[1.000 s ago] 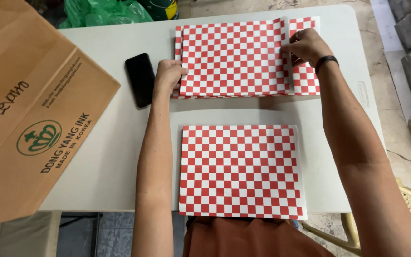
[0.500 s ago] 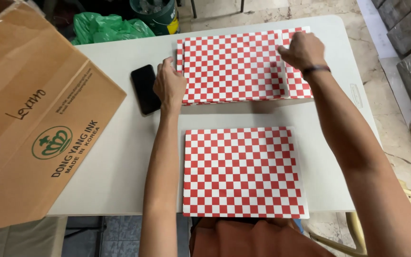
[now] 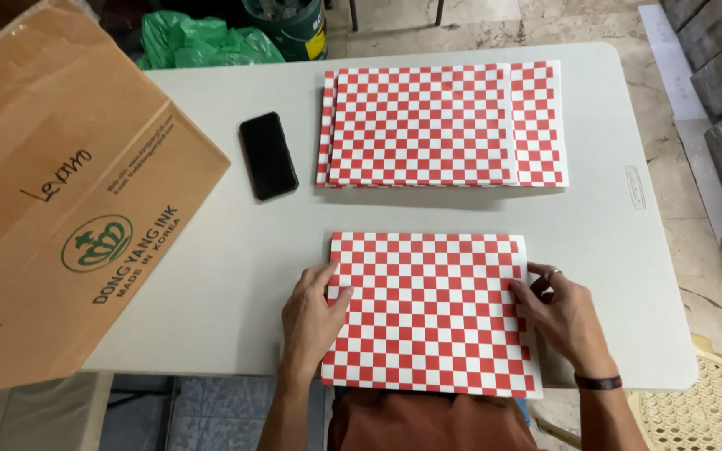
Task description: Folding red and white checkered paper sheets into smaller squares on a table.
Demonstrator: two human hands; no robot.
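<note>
Between the hands: near checkered sheet [image 3: 432, 313], flat at the table's near edge, unfolded as far as I can tell.
Left hand [image 3: 311, 321]: fingers spread, pressing on the sheet's left edge; grasping nothing.
Right hand [image 3: 566, 317]: fingers resting on the sheet's right edge, not clenched.
Beyond the hands: stack of checkered sheets [image 3: 440, 125], well apart, edges uneven.
Beyond the left hand: black phone [image 3: 268, 155] on the white table [image 3: 620, 242].
Left of the left hand: cardboard box [image 3: 68, 200].
Progress: one sheet laid out; stack appears untouched.

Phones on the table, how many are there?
1. A black phone lies on the white table, left of the far checkered paper stack. Another could hide behind the cardboard box.
</note>
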